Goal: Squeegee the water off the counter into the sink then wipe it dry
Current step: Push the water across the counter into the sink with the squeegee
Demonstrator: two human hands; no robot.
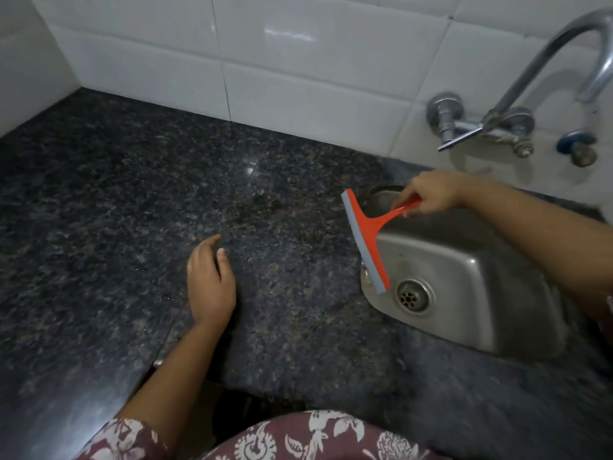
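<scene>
Chrome tap [530, 73] on white wall tiles [298, 44], small valve [578, 149] beside it

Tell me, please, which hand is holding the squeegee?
The right hand grips the orange squeegee by its handle above the sink; the left hand, over the counter, holds nothing.

Squeegee handle [399, 210] end within right fingers [413, 191]

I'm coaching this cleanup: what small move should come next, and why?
Probably carry the squeegee back left for another pull: the right hand holds its blade at the sink edge, while droplets glisten on the counter near the left hand.
</scene>
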